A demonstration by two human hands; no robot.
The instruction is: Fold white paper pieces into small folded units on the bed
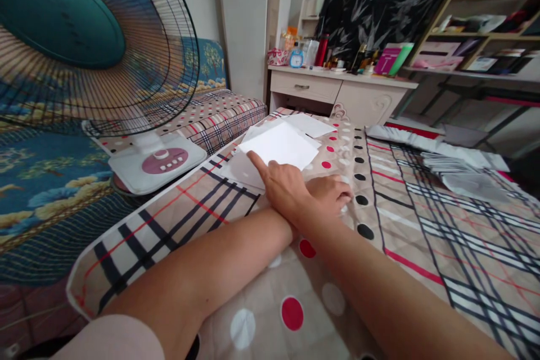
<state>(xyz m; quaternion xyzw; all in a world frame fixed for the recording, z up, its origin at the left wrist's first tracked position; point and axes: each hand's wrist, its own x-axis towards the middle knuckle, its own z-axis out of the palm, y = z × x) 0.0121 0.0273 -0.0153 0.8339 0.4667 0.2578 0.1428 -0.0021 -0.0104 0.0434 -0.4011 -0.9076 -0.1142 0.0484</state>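
Note:
My arms cross at the wrists over a bed with a plaid and polka-dot quilt (pixel 422 225). My right hand (pixel 280 183) lies on top, its index finger stretched out and pressing the near edge of a stack of white paper sheets (pixel 287 143). My left hand (pixel 335 194) comes out from under the right wrist and rests on the quilt just right of the sheets. Its fingers are curled under, and whatever they hold is hidden.
A standing fan (pixel 97 39) with a white control base (pixel 158 160) stands close on the left beside a patterned sofa. Plastic-wrapped packs (pixel 459 171) lie on the quilt at the right. A dresser (pixel 337 93) with bottles and a shelf unit (pixel 481 28) stand behind.

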